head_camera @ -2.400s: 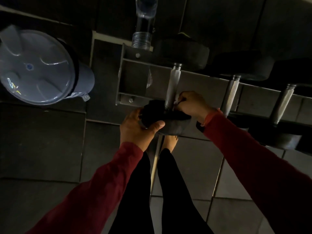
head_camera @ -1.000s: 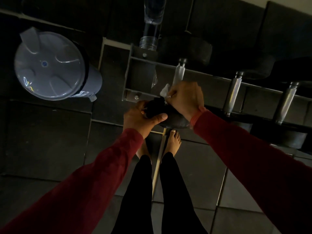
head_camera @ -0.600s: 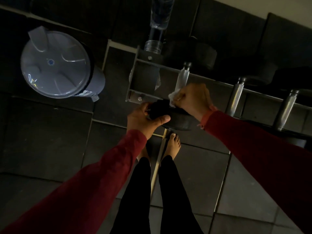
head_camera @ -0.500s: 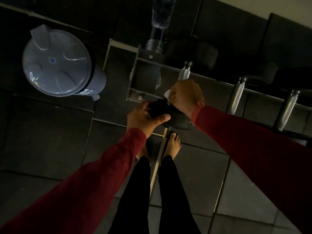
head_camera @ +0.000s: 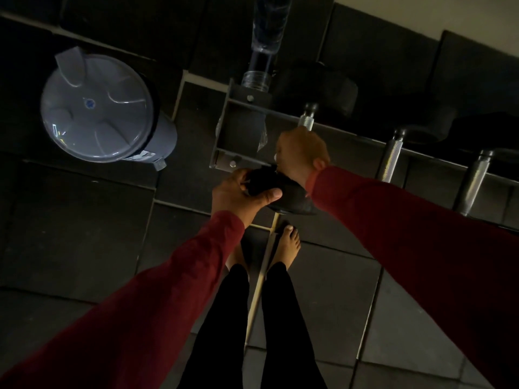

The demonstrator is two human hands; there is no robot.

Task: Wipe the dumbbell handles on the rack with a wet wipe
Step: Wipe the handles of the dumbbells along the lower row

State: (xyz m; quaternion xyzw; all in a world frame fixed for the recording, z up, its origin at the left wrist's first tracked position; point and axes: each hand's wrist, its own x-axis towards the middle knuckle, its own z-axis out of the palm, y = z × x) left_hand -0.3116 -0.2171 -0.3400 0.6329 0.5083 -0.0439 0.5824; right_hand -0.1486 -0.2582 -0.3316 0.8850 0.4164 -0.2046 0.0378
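At the centre of the frame the right hand (head_camera: 302, 154) is curled around the handle (head_camera: 306, 122) of the leftmost dumbbell on the rack (head_camera: 244, 101); the wet wipe is hidden under it. The left hand (head_camera: 240, 193), just below, grips that dumbbell's near black head (head_camera: 292, 196), thumb on top. Two more dumbbell handles (head_camera: 390, 161) lie to the right, and a grey bin (head_camera: 98, 113) stands upper left.

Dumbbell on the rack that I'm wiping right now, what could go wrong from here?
1. Your bare foot is directly below the near dumbbell head that your left hand steadies; if it rolls off, it could land on your toes.
2. Your right hand is wrapped around the handle, hiding most of the wipe, so in this dim light spots may get missed.
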